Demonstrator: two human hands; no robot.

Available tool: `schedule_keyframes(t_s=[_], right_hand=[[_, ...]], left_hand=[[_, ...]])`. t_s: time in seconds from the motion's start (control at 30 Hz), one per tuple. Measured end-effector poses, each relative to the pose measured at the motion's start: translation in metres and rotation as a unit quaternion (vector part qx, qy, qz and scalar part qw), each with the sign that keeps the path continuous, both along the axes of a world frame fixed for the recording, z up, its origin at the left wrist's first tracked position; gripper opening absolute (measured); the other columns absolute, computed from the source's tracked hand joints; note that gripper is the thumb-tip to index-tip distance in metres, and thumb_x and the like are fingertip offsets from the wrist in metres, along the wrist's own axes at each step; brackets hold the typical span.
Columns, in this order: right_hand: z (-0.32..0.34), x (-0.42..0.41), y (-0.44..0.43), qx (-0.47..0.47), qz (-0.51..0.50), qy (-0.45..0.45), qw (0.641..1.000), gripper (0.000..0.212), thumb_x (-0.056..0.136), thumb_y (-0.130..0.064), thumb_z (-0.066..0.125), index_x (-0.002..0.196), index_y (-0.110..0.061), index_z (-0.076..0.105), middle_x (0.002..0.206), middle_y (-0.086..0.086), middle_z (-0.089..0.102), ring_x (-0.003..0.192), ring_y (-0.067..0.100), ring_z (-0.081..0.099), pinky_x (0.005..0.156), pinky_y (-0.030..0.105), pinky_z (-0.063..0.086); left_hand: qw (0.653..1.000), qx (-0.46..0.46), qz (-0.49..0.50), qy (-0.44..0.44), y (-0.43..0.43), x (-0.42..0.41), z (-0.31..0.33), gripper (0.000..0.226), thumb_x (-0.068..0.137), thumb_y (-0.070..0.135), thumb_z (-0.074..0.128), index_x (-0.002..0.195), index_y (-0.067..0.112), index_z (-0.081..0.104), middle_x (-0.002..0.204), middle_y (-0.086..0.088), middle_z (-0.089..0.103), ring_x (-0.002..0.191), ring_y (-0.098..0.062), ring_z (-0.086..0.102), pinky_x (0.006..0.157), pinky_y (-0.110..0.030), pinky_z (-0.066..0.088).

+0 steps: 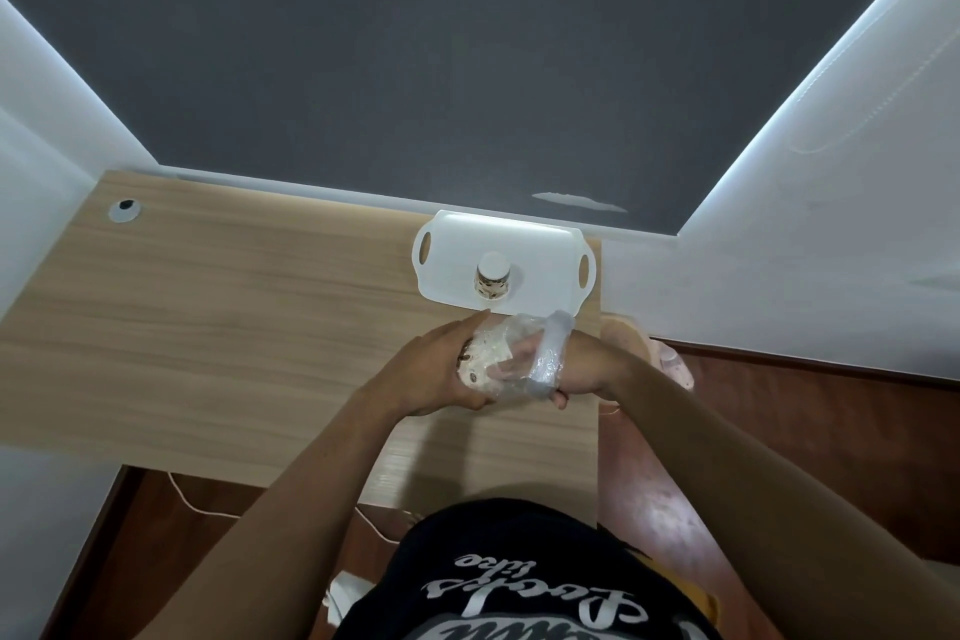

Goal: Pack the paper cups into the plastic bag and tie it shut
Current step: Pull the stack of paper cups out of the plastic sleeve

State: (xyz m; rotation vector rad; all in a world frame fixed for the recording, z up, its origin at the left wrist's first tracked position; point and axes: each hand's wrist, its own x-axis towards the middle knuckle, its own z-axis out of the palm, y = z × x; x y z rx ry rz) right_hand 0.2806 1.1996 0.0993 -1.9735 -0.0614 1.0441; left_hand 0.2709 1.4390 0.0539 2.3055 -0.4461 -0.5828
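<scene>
A clear plastic bag (540, 353) hangs over the wooden desk near its right edge. Inside it lies a stack of patterned paper cups (480, 361), white with brown marks. My left hand (434, 372) grips the cups from the left. My right hand (576, 366) is pushed into the bag from the right, and the plastic is bunched around its fingers and wrist. Another stack of paper cups (492, 276) stands upside down on a white tray (452, 255) just beyond my hands.
The wooden desk (234, 317) stretches left, with a round cable hole (124, 210) at the far left corner. A dark wall panel rises behind it. Right of the desk, a pink slipper (670, 359) lies on the brown floor. A white cable runs under the desk.
</scene>
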Motion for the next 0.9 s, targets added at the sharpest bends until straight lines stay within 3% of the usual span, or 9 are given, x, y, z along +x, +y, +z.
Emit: schedule_keyframes(t_s=[0.13,0.27,0.33,0.4,0.5,0.6,0.67,0.77,0.9], right_hand=[[0.003,0.003,-0.014,0.006,-0.029,-0.006,1.0,0.031,0.096,-0.044,0.084,0.124,-0.031,0.079,0.072,0.005,0.077,0.042,0.011,0.046,0.041,0.019,0.036],[0.012,0.014,-0.04,-0.032,-0.071,-0.023,0.997,0.027,0.106,-0.024,0.067,0.115,-0.001,0.077,0.051,0.013,0.052,0.035,0.01,0.045,0.042,0.019,0.038],[0.019,0.017,-0.049,0.013,-0.092,-0.019,0.995,0.029,0.105,-0.029,0.072,0.099,-0.001,0.075,0.052,0.012,0.052,0.039,0.011,0.048,0.048,0.021,0.04],[0.024,0.02,-0.053,0.06,-0.114,-0.013,0.992,0.028,0.102,-0.032,0.077,0.095,-0.005,0.075,0.058,0.012,0.06,0.049,0.014,0.058,0.054,0.021,0.045],[0.031,0.023,-0.05,0.111,-0.147,0.001,0.983,0.024,0.098,-0.031,0.083,0.094,-0.007,0.077,0.076,0.013,0.071,0.072,0.023,0.075,0.066,0.027,0.056],[0.038,0.025,-0.05,0.135,-0.174,-0.014,0.975,0.023,0.097,-0.029,0.085,0.081,-0.016,0.075,0.082,-0.006,0.079,0.092,0.029,0.084,0.076,0.028,0.063],[0.042,0.028,-0.055,0.128,-0.193,-0.035,0.972,0.02,0.098,-0.03,0.084,0.09,-0.012,0.08,0.094,-0.001,0.085,0.097,0.033,0.085,0.078,0.028,0.066],[0.044,0.03,-0.063,0.113,-0.205,-0.066,0.97,0.052,0.098,-0.036,0.082,0.12,0.011,0.072,0.117,0.011,0.083,0.094,0.028,0.085,0.087,0.033,0.068],[0.042,0.033,-0.064,0.129,-0.253,-0.091,0.955,0.053,0.101,-0.041,0.078,0.121,0.008,0.072,0.11,0.005,0.08,0.093,0.021,0.083,0.096,0.043,0.067]], left_hand=[[0.999,-0.002,0.032,0.003,0.007,-0.003,-0.005,0.097,0.066,0.039,0.095,0.153,0.044,0.054,0.122,0.022,0.071,0.105,-0.009,0.067,0.087,-0.032,0.056],[0.992,0.007,0.123,0.003,0.026,-0.004,-0.011,0.06,0.071,0.028,0.094,0.128,0.031,0.072,0.096,0.014,0.078,0.083,-0.005,0.071,0.076,-0.032,0.057],[0.986,0.008,0.166,-0.011,0.03,0.001,-0.006,0.04,0.075,0.016,0.092,0.108,0.031,0.074,0.076,0.018,0.074,0.07,-0.002,0.066,0.065,-0.022,0.049],[0.983,0.018,0.183,-0.013,0.028,0.006,0.004,0.037,0.076,0.011,0.09,0.095,0.035,0.068,0.065,0.022,0.068,0.06,0.001,0.06,0.058,-0.016,0.042],[0.977,0.047,0.209,-0.01,0.025,0.013,0.013,0.035,0.078,0.019,0.091,0.085,0.037,0.062,0.065,0.011,0.065,0.06,0.001,0.058,0.06,-0.023,0.04],[0.963,0.092,0.255,-0.004,0.028,0.016,0.009,0.028,0.083,0.028,0.086,0.073,0.033,0.06,0.066,0.006,0.064,0.065,-0.019,0.061,0.062,-0.031,0.041],[0.951,0.118,0.287,0.005,0.037,0.015,0.007,0.02,0.087,0.03,0.079,0.073,0.022,0.067,0.071,-0.005,0.07,0.072,-0.029,0.063,0.066,-0.033,0.043],[0.931,0.107,0.347,0.02,0.053,0.015,0.008,0.03,0.09,0.035,0.071,0.079,0.007,0.076,0.071,-0.013,0.076,0.074,-0.035,0.071,0.071,-0.04,0.055],[0.88,0.017,0.471,0.061,0.063,0.021,0.014,0.026,0.096,0.023,0.068,0.079,0.008,0.08,0.063,-0.006,0.078,0.061,-0.024,0.077,0.077,-0.04,0.065]])
